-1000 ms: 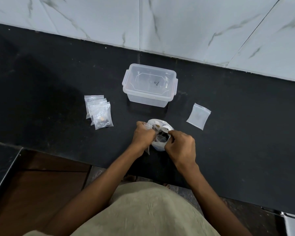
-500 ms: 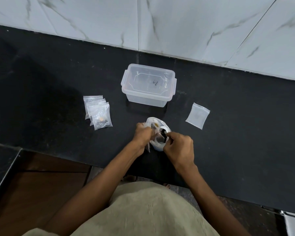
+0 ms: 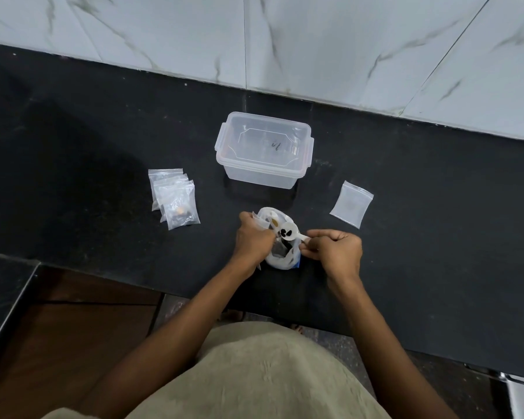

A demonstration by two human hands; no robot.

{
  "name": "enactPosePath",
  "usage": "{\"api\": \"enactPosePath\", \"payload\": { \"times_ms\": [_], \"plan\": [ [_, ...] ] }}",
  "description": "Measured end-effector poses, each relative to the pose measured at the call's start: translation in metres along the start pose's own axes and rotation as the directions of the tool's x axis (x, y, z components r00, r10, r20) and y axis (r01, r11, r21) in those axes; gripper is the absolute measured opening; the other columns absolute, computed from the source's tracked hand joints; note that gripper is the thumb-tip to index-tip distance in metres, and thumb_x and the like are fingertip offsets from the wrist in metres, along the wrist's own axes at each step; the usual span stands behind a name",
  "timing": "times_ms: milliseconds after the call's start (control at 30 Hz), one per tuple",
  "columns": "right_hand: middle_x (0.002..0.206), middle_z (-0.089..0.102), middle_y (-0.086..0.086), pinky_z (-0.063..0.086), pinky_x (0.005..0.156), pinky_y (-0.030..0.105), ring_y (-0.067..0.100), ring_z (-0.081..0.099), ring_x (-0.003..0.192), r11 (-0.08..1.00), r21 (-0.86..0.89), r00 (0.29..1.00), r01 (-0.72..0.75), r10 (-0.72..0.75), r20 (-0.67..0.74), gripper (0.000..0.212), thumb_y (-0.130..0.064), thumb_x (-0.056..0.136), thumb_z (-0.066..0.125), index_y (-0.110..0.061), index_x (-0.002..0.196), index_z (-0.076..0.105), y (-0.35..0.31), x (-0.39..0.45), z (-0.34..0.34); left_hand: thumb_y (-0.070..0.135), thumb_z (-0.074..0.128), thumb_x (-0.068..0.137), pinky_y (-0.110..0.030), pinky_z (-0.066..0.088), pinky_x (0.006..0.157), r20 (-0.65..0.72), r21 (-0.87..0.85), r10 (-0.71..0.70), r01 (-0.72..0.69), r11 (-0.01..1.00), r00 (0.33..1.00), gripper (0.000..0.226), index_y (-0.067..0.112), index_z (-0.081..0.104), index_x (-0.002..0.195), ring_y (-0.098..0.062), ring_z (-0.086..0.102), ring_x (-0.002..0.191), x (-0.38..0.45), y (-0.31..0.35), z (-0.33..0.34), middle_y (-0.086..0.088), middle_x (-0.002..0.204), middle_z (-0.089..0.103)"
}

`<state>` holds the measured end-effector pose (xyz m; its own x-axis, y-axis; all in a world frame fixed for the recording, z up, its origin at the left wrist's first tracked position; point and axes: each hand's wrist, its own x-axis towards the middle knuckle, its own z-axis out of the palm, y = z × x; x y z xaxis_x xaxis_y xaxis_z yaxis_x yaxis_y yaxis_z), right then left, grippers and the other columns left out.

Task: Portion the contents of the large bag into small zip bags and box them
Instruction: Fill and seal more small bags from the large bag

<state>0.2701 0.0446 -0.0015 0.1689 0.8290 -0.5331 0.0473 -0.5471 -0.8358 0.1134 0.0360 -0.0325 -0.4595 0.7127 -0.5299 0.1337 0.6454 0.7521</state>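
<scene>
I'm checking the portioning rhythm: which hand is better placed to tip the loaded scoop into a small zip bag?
Right. The right hand already pinches the handle of the white scoop, loaded, over the large bag. The left hand holds the bag mouth.

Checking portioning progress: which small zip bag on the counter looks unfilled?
The lone zip bag right of the clear box; it looks flat and clear, whereas the top bag of the left stack shows dark contents.
</scene>
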Motion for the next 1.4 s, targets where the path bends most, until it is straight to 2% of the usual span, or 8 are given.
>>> {"api": "enactPosePath", "payload": {
  "times_ms": [200, 333, 500, 667, 800, 933, 1100, 1400],
  "plan": [
    [0.079, 0.074, 0.026, 0.061, 0.062, 0.028, 0.033, 0.076, 0.072, 0.989, 0.131, 0.998, -0.069, 0.067, 0.021, 0.018, 0.017, 0.08, 0.059, 0.009, 0.086, 0.073, -0.003, 0.002, -0.004, 0.03, 0.074, 0.085, -0.041, 0.056, 0.086, -0.054, 0.018, 0.09, -0.089, 0.996, 0.994, 0.041, 0.018, 0.044, 0.111, -0.02, 0.06, 0.1, 0.001, -0.006, 0.001, -0.005, 0.111, 0.058],
    [0.078, 0.073, 0.026, 0.059, 0.058, 0.026, 0.03, 0.075, 0.067, 0.983, 0.17, 0.997, -0.066, 0.061, 0.036, 0.019, 0.018, 0.079, 0.058, 0.01, 0.086, 0.073, -0.01, -0.001, -0.006, 0.018, 0.075, 0.078, -0.045, 0.045, 0.101, -0.125, 0.149, 0.205, -0.186, 0.971, 0.971, 0.048, 0.009, 0.046, 0.115, -0.026, 0.045, 0.115, 0.001, -0.011, -0.001, -0.01, 0.122, 0.046],
    [0.075, 0.073, 0.022, 0.062, 0.062, 0.029, 0.03, 0.074, 0.068, 0.986, 0.163, 0.991, 0.043, -0.063, 0.119, 0.014, 0.016, 0.083, 0.064, 0.007, 0.088, 0.073, -0.023, -0.012, -0.001, 0.007, 0.072, 0.065, -0.044, 0.044, 0.091, -0.252, 0.221, 0.409, -0.359, 0.907, 0.877, 0.048, 0.01, 0.046, 0.105, -0.021, 0.039, 0.102, -0.004, -0.014, -0.005, -0.006, 0.11, 0.043],
    [0.077, 0.076, 0.017, 0.063, 0.069, 0.032, 0.03, 0.076, 0.073, 0.946, 0.173, 0.943, 0.275, -0.3, 0.145, 0.01, 0.009, 0.087, 0.071, 0.003, 0.094, 0.075, -0.036, -0.034, 0.012, 0.041, 0.062, 0.064, -0.035, 0.045, 0.08, -0.272, 0.081, 0.547, -0.548, 0.833, 0.792, 0.047, 0.017, 0.046, 0.1, -0.017, 0.046, 0.094, -0.017, -0.003, -0.009, 0.002, 0.099, 0.05],
    [0.082, 0.079, 0.005, 0.063, 0.072, 0.032, 0.019, 0.077, 0.075, 0.825, 0.007, 0.813, 0.566, -0.56, 0.159, 0.017, 0.007, 0.087, 0.072, -0.006, 0.096, 0.079, -0.032, -0.044, 0.018, 0.036, 0.075, 0.066, -0.037, 0.051, 0.077, -0.257, -0.031, 0.559, -0.585, 0.81, 0.788, 0.049, 0.022, 0.045, 0.102, -0.021, 0.058, 0.091, -0.017, 0.002, -0.009, 0.003, 0.097, 0.056],
    [0.092, 0.077, -0.007, 0.063, 0.07, 0.032, 0.006, 0.074, 0.078, 0.512, -0.21, 0.551, 0.833, -0.798, 0.245, 0.028, 0.012, 0.081, 0.071, -0.009, 0.095, 0.081, -0.024, -0.043, 0.019, 0.018, 0.083, 0.067, -0.025, 0.047, 0.061, -0.226, -0.123, 0.586, -0.619, 0.775, 0.778, 0.047, 0.01, 0.046, 0.095, -0.01, 0.054, 0.068, -0.015, 0.009, -0.011, -0.007, 0.082, 0.056],
    [0.106, 0.078, 0.006, 0.062, 0.076, 0.031, 0.017, 0.075, 0.088, 0.151, -0.343, 0.276, 0.927, -0.895, 0.352, 0.023, 0.001, 0.089, 0.06, -0.005, 0.097, 0.081, -0.019, -0.039, 0.014, 0.013, 0.079, 0.067, -0.025, 0.05, 0.062, -0.229, -0.215, 0.594, -0.635, 0.742, 0.771, 0.04, 0.004, 0.05, 0.093, -0.007, 0.053, 0.069, -0.012, 0.013, -0.015, -0.011, 0.082, 0.058],
    [0.114, 0.076, 0.009, 0.063, 0.07, 0.037, 0.023, 0.076, 0.091, -0.054, -0.342, 0.091, 0.938, -0.915, 0.393, 0.023, 0.011, 0.08, 0.077, -0.002, 0.099, 0.08, -0.013, -0.027, 0.007, 0.001, 0.071, 0.062, -0.021, 0.05, 0.067, -0.184, -0.302, 0.582, -0.609, 0.733, 0.792, 0.035, 0.006, 0.05, 0.09, -0.008, 0.055, 0.072, -0.007, 0.019, -0.011, -0.002, 0.082, 0.057]
  ]
}}
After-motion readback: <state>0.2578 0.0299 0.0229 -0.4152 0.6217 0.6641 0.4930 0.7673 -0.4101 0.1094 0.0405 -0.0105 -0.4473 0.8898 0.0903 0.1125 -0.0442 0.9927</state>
